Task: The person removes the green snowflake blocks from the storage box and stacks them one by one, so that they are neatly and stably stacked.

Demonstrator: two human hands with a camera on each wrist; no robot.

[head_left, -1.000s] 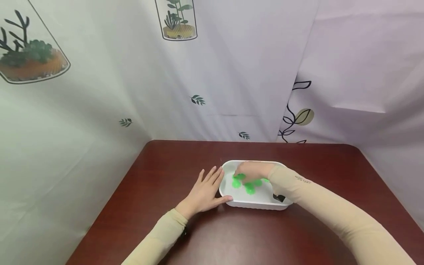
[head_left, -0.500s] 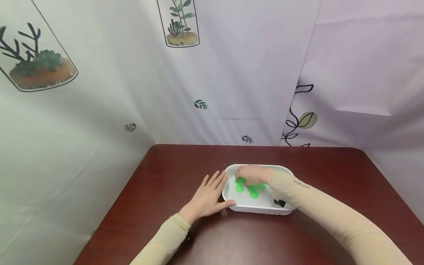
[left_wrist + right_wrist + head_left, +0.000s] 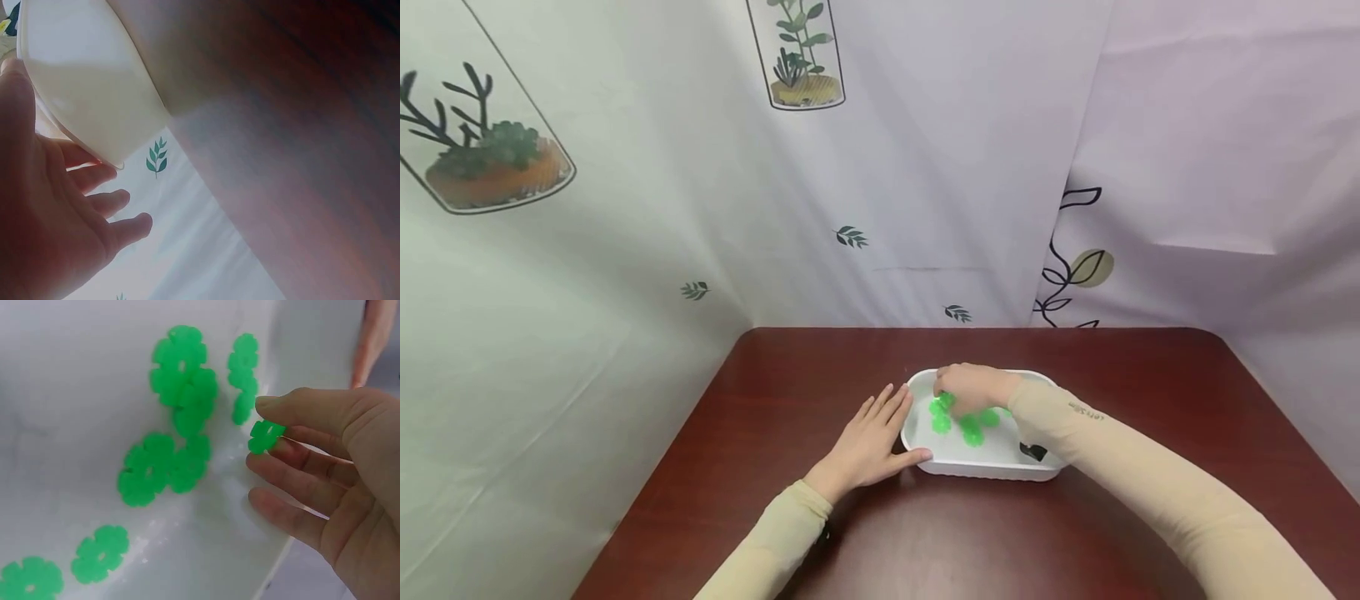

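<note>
A white oval tray (image 3: 951, 463) sits on the dark red table and holds several green flower-shaped discs (image 3: 972, 428). My right hand (image 3: 967, 386) reaches into the tray and pinches one green disc (image 3: 265, 435) between thumb and forefinger, just above the others (image 3: 185, 384). My left hand (image 3: 872, 437) lies flat on the table with straight fingers, its thumb against the tray's (image 3: 87, 81) left wall. In the left wrist view the left hand (image 3: 44, 206) appears beside the tray's underside.
The red-brown table (image 3: 820, 533) is closed in by white cloth walls printed with plants (image 3: 805, 58) at the back and on both sides. A small black item (image 3: 1032, 451) lies in the tray's right corner by my right sleeve.
My right hand has shifted slightly within the tray and now holds one green disc lifted off the tray floor. The left hand stays against the tray's left side.
</note>
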